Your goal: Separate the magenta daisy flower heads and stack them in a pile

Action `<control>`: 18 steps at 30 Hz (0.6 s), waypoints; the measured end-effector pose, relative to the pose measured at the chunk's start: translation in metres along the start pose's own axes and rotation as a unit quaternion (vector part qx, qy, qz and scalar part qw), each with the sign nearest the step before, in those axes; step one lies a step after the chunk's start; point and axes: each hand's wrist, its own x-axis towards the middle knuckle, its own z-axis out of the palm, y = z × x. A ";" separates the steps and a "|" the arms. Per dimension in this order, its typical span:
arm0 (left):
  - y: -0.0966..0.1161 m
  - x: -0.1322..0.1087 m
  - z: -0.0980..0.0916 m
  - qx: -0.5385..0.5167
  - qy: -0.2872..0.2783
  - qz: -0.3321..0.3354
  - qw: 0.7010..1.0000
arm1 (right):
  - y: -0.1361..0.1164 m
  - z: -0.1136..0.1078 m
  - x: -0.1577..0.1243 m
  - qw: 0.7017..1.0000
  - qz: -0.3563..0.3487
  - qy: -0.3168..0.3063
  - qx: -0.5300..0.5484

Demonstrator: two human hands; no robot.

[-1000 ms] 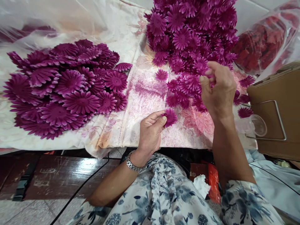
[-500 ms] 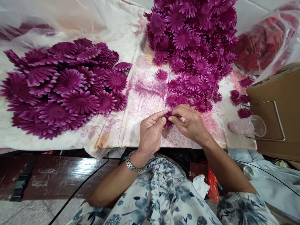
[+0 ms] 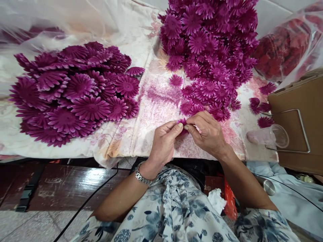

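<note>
The left arm [image 3: 118,199] and right arm [image 3: 244,182] reach forward, slanting inward. The left hand [image 3: 164,141] pinches with its thumb [image 3: 174,131] uppermost; the right hand [image 3: 208,132] pinches too, fingers [image 3: 201,118] curled. Both grips sit very close together, in front of the body.

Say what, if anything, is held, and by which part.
A small purple flower, pinched at opposite sides by the left hand and right hand; the exact grip is hidden.
</note>
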 end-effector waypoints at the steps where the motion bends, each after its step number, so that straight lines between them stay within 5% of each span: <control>1: 0.000 0.000 0.000 0.006 -0.004 0.000 1.000 | 0.000 0.000 0.000 1.000 -0.003 0.003 0.003; 18: -0.005 -0.002 0.003 0.010 0.030 0.068 0.997 | -0.004 0.008 -0.006 0.994 0.093 0.058 0.007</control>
